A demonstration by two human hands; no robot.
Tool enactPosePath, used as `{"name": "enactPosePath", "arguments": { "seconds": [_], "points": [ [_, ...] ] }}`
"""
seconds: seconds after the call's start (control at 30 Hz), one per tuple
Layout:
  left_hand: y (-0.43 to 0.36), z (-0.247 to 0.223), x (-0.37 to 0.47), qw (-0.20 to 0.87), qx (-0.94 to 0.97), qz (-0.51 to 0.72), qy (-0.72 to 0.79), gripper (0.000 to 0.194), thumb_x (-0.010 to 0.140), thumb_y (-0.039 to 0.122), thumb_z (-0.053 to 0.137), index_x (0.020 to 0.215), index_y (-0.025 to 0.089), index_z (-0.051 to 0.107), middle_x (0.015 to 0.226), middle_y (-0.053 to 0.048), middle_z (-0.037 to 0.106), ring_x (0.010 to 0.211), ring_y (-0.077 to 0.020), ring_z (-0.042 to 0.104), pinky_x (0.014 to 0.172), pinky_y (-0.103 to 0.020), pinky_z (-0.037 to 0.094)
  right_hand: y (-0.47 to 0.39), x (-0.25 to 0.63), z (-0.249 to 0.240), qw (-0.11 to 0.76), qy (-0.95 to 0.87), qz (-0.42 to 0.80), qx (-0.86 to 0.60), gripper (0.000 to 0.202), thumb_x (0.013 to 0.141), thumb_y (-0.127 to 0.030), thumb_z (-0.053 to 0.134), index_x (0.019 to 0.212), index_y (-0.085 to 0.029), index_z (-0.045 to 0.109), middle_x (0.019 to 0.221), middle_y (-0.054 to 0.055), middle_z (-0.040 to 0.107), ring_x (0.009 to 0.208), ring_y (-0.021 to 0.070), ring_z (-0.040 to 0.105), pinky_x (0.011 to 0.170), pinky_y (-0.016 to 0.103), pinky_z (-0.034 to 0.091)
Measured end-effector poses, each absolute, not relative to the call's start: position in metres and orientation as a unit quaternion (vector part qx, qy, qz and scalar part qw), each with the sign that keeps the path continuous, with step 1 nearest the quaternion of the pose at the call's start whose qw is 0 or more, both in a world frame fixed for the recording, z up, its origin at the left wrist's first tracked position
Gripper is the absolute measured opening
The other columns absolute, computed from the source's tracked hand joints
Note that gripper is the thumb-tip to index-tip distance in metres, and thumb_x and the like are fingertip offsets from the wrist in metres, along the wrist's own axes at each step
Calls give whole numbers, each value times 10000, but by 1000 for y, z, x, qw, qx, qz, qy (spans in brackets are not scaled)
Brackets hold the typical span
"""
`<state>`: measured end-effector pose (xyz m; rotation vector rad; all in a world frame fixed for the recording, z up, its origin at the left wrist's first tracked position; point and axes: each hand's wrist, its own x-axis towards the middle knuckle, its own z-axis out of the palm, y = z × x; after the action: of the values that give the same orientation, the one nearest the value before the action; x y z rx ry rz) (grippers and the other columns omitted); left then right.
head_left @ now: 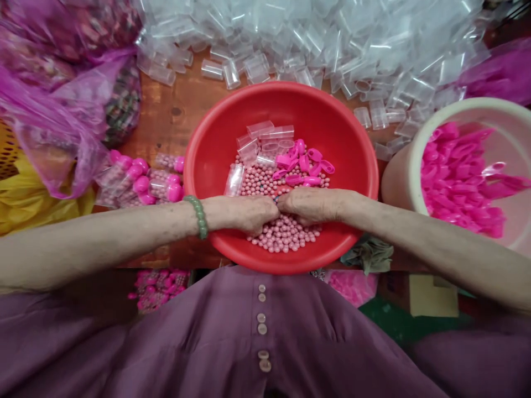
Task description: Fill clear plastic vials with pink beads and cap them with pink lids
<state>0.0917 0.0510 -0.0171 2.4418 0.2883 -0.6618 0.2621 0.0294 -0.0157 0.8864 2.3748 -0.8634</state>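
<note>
Both my hands are down in a red basin (340, 127), low over loose pink beads (286, 237). My left hand (255, 214), with a green bead bracelet (198, 216) at the wrist, is closed, its fingers curled and facing my right hand. My right hand (311, 204) is closed too, its fingertips meeting the left ones. Whatever they hold is hidden; a small blue spot shows between them. Beyond the hands lie clear plastic tubes (271, 134) and bright pink plastic caps (305, 163), on and beside the beads.
Many clear tubes (307, 38) are heaped along the far side of the wooden table (161, 110). A white bucket (400, 171) of pink plastic pieces (460, 182) stands right. Bead-filled tubes with pink caps (141, 179) lie left, near purple bags (70, 105).
</note>
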Motion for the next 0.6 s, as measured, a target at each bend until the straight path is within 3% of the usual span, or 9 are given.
{"name": "enactPosePath", "arguments": {
  "seconds": [0.13,0.33,0.47,0.6],
  "points": [
    [66,-5,85,400,879,-227,124,232,732,152,657,961,122,675,758,-21,654,622,-133,512,560,-236,366,37,265,-17,211,831,-400,326,308,702,-15,580,960,-159,669,803,7,692,608,115,511,565,231,385],
    [77,17,56,539,822,-111,148,262,764,169,681,1025,182,691,852,-5,701,731,-137,594,676,-224,409,39,269,-16,81,784,-534,306,267,786,-185,688,1048,-146,661,916,23,701,794,153,598,737,258,453],
    [79,25,38,575,792,-3,207,283,727,192,731,1010,180,718,885,-27,715,790,-170,626,716,-243,428,38,271,-7,3,788,-532,309,277,843,-257,666,1089,-137,627,878,19,667,780,147,582,735,264,451],
    [79,20,31,581,769,94,250,280,702,204,762,977,166,733,851,-27,711,781,-165,615,737,-256,431,37,272,-6,28,823,-480,303,218,870,-217,627,1077,-154,601,871,19,642,753,142,565,711,265,446]
  ]
}}
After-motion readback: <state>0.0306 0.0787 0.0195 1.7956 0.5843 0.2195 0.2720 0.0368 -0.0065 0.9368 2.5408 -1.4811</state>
